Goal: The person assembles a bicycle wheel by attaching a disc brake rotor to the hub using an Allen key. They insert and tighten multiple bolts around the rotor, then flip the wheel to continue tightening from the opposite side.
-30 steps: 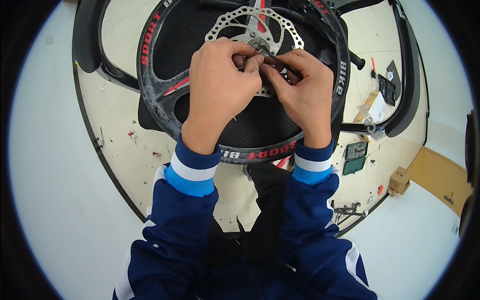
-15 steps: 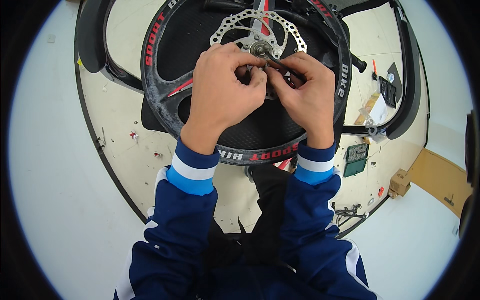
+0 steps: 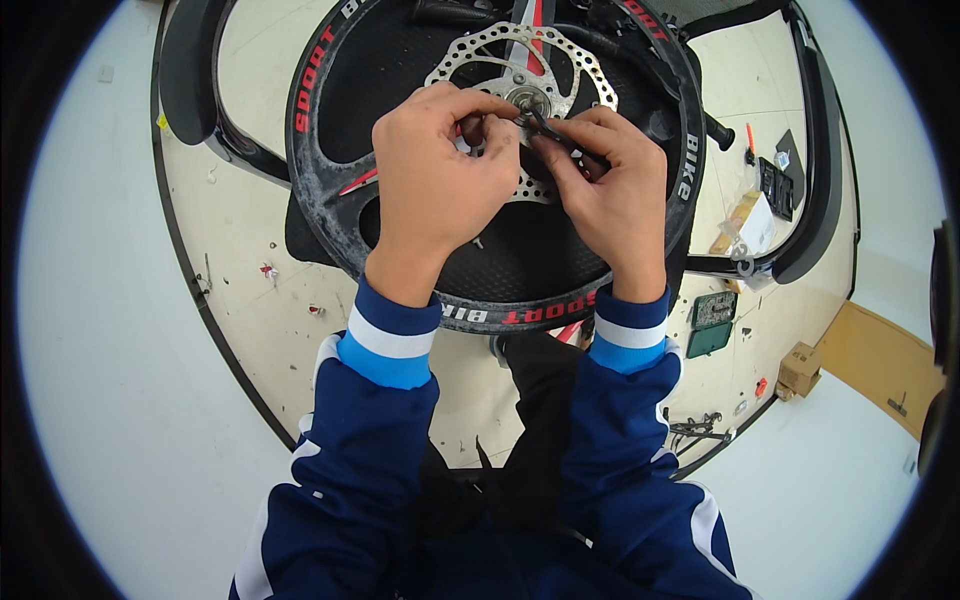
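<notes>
The person bends over a round cream desk (image 3: pixel 250 260) and works with both hands at the middle of one black bicycle wheel (image 3: pixel 330 215), which lies flat on a black mat (image 3: pixel 520 250). On the wheel sits one silver brake disc (image 3: pixel 485 50) with many small holes, and at its centre is the hub (image 3: pixel 527 99).

The left hand (image 3: pixel 440 175) comes from the near left. Its fingers are curled together and pinch something small just left of the hub; what this thing is, I cannot tell, because the fingers hide it. The right hand (image 3: pixel 610 185) comes from the near right, and its grip is closed on one thin dark tool (image 3: pixel 560 138). The long axis of this tool runs slanted, from the right hand up and to the far left, and its tip is at the hub, touching it or almost. So the hub lies on the far side of both hands, between the two sets of fingertips, and the two hands seem about equally near to it.

There are two hands and two blue sleeves with white and light blue cuffs. At the right edge of the desk lie several small parts, among them one green box (image 3: pixel 712 325); one cardboard box (image 3: pixel 800 368) stands on the floor.
</notes>
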Tool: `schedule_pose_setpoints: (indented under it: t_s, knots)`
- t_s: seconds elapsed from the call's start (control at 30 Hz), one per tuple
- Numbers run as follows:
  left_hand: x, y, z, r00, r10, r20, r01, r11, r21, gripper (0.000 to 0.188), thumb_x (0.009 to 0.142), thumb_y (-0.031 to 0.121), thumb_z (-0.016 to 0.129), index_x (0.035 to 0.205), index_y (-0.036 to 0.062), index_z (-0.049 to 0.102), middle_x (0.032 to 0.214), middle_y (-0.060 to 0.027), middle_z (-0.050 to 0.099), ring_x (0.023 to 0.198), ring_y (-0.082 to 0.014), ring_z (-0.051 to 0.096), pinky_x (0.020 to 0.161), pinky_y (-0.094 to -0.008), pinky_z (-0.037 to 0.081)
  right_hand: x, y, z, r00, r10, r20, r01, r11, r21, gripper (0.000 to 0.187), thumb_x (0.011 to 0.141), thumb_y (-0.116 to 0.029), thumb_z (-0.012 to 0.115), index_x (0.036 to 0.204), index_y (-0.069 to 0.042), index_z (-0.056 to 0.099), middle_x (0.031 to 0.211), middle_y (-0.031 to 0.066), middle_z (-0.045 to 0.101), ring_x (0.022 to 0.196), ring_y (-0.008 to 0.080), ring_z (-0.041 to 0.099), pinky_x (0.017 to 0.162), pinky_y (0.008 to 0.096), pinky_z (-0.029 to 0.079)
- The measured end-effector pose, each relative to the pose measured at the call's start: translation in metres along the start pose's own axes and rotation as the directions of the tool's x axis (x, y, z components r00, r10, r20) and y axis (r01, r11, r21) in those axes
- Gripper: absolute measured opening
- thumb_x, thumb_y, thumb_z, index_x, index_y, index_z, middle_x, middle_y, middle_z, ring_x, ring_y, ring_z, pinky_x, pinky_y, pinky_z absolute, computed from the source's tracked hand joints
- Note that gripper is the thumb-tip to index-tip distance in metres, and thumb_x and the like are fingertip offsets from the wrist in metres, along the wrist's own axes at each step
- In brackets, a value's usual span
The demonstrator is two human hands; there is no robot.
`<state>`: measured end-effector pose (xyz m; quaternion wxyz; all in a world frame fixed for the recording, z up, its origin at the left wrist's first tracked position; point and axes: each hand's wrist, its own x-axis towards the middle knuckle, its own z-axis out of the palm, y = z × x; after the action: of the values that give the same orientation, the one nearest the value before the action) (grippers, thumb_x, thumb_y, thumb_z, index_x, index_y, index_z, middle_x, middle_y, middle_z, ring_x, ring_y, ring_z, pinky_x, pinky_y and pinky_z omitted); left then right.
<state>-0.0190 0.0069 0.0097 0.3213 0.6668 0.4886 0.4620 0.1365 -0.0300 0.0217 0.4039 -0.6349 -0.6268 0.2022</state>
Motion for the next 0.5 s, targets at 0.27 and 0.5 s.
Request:
schedule_pose_setpoints:
  t_s: [0.27,0.5]
  knots:
    - [-0.0001,-0.0033,0.0004,0.999,0.026,0.041,-0.027,0.999,0.02,0.016,0.081,-0.004,0.063,0.089,-0.0016,0.077,0.076,-0.0068,0.068,0.061,-0.008,0.061,0.056,-0.0219,0.047,-0.0008,0.0012,0.0011,0.999,-0.039,-0.011,0.039,0.999,0.001,0.018,0.079,-0.004,0.076,0.096,-0.004,0.079,0.081,0.0094,0.066,0.062,0.0216,0.063,0.058,0.03,0.05]
    - [0.0007,-0.002,-0.0005,1.0,0.015,0.024,-0.015,1.0,0.012,0.016,0.08,-0.003,0.063,0.088,-0.0008,0.077,0.072,-0.006,0.066,0.058,-0.0067,0.056,0.053,-0.0224,0.042,-0.0005,-0.0011,0.0026,0.999,0.033,-0.026,-0.032,0.998,0.054,0.016,0.077,-0.004,0.077,0.093,-0.003,0.078,0.084,0.0084,0.071,0.058,0.0181,0.06,0.055,0.0279,0.048]
